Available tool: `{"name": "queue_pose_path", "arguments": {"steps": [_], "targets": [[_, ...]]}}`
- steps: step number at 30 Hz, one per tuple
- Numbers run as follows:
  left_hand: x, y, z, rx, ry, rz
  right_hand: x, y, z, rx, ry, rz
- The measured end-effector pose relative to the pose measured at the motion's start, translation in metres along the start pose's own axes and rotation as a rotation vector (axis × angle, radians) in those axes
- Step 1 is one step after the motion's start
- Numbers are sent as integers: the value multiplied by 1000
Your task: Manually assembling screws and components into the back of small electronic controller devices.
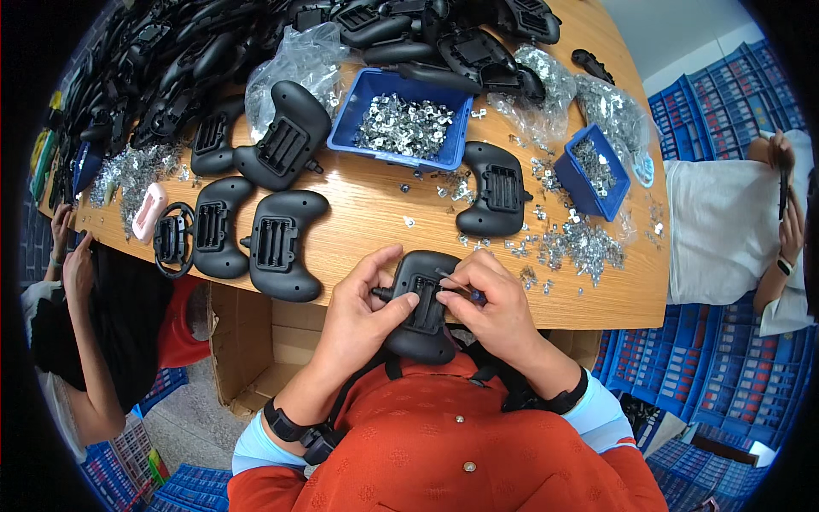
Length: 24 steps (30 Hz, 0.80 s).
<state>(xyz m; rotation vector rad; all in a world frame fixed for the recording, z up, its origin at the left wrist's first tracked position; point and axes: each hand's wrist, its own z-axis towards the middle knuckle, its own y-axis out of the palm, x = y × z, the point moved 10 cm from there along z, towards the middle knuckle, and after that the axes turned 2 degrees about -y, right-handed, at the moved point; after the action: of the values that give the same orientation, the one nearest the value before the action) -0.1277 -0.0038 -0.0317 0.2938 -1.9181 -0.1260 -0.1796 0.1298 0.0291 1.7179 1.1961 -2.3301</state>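
Here at the front edge of the bench point(380, 205), a black game controller point(422, 343) is held with its back turned up, close against the red clothing point(409, 427). Both forearms are angled inward, both elbows are bent, and each wrist is ringed by a black strap. By the left hand point(365, 300) the controller's left side is clasped, the grip closed on it, with the thumb laid flat on the edge of the open battery bay. By the right hand point(493, 300) a tight, narrow pinch is made over the bay's right side: a slim grey piece point(444, 274) is held at the fingertips, its kind half hidden by them. A bit of blue is shown beneath the palm, and whether it is joined to the piece cannot be told.

Smooth matt plastic, rounded horns, ribbed bay: the same shape is repeated in the spare controllers point(296, 277) at left. Beyond, a shallow blue tray point(339, 138) is heaped with shiny metal clips point(405, 125); a smaller blue box point(570, 182) is part filled too, and crinkled clear plastic bags point(294, 64) are slumped on pale wood grain.
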Motion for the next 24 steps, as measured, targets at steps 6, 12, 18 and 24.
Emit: {"name": "queue_pose_path", "arguments": {"steps": [6,12,18,24], "targets": [[0,1,0,-5,8,1,5,-3,-4,42,19,74],[1,0,0,7,22,-1,7,-4,-5,30,51,59],[1,0,0,0,23,-2,-6,-11,-6,84,-45,-29],[3,-2,-1,-10,39,-89,5,-26,-11,168,90,-108]]}}
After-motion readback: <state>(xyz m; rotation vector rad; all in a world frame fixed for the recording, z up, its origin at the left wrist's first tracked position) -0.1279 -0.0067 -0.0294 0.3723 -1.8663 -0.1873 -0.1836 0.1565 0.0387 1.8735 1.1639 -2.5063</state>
